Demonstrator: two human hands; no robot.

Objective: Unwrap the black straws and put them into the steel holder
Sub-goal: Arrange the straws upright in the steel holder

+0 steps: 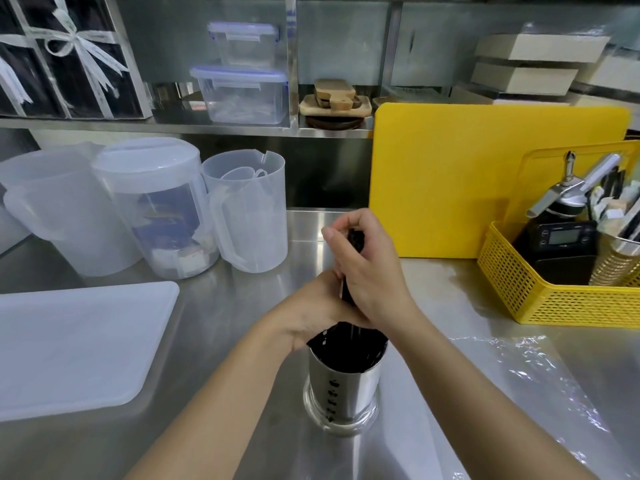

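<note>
A bundle of black straws (348, 337) stands upright in the steel holder (343, 386) at the middle of the steel counter. My right hand (367, 268) is closed around the upper part of the bundle, whose top end shows between the fingers. Lower down, just above the holder's rim, my left hand (313, 313) wraps around the same bundle. The holder has a row of small holes down its side and a wider base ring. A clear plastic wrapper (526, 372) lies flat on the counter to the right.
Three translucent plastic jugs (149, 206) stand at the back left, with a white tray lid (76, 344) in front of them. A yellow cutting board (460, 181) leans at the back right. A yellow mesh basket (561, 285) with a scale and tools sits at the right edge.
</note>
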